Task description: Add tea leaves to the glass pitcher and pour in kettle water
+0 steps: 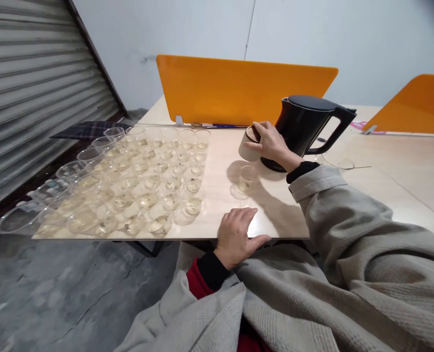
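— What is my right hand (271,144) doing?
— It is wrapped around a pale cup (247,145), tipped on its side, right next to the black kettle (305,128).
— And my left hand (237,234)?
— It lies flat on the table edge (209,230), fingers together, holding nothing. One small clear cup (247,178) stands between my hands, near the rows of clear cups (140,181).

The pale table (385,176) bears clear cups (140,181), a black kettle (305,124) and an orange divider (239,88).

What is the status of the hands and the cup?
Right hand grips beige cup beside kettle. Left hand flat on table edge. Single clear cup below.
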`<state>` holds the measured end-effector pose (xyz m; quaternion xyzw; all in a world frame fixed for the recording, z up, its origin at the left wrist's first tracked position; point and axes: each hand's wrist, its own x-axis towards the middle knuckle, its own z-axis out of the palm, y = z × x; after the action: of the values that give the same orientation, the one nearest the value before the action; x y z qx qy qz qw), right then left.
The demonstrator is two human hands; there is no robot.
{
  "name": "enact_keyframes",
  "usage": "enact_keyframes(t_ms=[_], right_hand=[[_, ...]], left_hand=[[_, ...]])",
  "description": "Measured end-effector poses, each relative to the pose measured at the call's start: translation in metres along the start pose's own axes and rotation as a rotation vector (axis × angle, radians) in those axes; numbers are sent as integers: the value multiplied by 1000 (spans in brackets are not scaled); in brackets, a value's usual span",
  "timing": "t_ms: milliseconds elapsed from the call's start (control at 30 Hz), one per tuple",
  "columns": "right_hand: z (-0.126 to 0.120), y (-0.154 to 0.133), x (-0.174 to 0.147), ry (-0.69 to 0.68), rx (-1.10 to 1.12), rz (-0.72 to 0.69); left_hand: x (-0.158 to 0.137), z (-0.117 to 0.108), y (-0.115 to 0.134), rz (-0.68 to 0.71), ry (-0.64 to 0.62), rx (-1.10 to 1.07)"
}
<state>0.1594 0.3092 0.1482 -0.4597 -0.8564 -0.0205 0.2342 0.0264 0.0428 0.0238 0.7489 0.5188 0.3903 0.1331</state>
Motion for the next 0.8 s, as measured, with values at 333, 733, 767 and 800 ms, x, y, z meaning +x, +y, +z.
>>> enact_keyframes(t_ms=[333, 733, 767, 800], right_hand=[[38, 22, 22, -47, 65, -99], [68, 47, 31, -151, 114, -145], [67, 47, 31, -156, 114, -144], [66, 46, 31, -160, 113, -143]], left_hand=[[1, -2, 2, -22, 6, -52], [1, -2, 2, -17, -26, -44], [1, -2, 2, -15, -24, -41], [1, -2, 2, -14, -23, -38]])
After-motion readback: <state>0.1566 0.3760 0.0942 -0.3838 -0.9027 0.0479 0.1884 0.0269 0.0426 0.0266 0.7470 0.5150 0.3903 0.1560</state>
